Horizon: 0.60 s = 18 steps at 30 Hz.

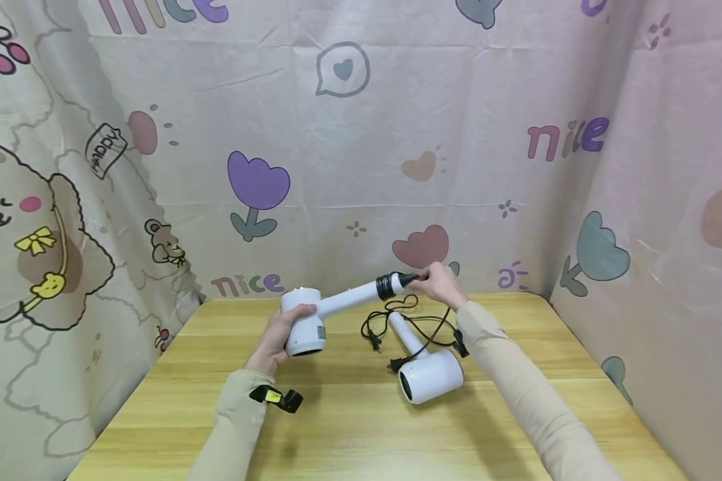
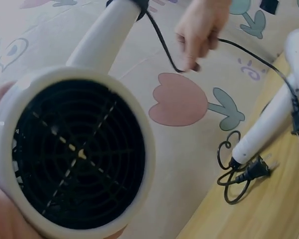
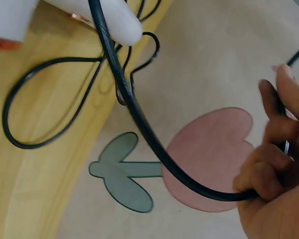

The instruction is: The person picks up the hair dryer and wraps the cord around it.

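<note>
A white hair dryer is raised above the table, its body gripped by my left hand. In the left wrist view its round dark grille faces the camera. Black cord is wound in several turns near the end of its handle. My right hand holds the black cord just past the handle's tip, fingers curled round it in the right wrist view. From that hand the loose length hangs down to a plug beside a second white hair dryer lying on the table.
The second dryer's own cord lies in loops around its handle, with a plug at the left. The wooden table meets a printed curtain at the back and both sides.
</note>
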{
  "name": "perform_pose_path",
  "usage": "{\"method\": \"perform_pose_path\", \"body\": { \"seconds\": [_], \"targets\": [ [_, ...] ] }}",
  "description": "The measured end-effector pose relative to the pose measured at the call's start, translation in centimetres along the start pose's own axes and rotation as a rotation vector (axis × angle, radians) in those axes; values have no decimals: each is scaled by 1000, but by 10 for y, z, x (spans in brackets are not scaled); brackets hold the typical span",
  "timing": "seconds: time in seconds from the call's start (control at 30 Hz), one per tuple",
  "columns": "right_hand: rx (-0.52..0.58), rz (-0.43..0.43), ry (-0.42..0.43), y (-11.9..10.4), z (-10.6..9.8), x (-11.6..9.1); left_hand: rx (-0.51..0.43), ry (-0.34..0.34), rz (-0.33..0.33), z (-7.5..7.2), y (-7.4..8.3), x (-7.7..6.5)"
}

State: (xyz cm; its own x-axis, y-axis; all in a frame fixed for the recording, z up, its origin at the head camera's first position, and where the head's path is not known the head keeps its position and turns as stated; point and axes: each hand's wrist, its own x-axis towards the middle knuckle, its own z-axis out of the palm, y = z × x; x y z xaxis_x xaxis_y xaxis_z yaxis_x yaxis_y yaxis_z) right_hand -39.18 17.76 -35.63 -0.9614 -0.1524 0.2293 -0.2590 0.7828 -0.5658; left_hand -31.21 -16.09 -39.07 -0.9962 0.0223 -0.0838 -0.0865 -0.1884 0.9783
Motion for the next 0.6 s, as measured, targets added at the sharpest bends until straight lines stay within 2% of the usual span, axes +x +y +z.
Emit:
{"method": "perform_pose_path", "body": {
  "seconds": [0.17,0.37,0.47,0.6],
  "targets": [
    [-37,-32,134,-8,-13,2,70,-63,-12,-1,-4,0],
    [-36,-63,201,-16,-21,1,123,-107,-30,-3,-8,0],
    [-44,-91,234,-18,-22,-1,155,-75,-15,-2,-11,1],
    [-89,-150,287,-21,-23,-4,247,5,61,-1,-16,3]
  ]
}}
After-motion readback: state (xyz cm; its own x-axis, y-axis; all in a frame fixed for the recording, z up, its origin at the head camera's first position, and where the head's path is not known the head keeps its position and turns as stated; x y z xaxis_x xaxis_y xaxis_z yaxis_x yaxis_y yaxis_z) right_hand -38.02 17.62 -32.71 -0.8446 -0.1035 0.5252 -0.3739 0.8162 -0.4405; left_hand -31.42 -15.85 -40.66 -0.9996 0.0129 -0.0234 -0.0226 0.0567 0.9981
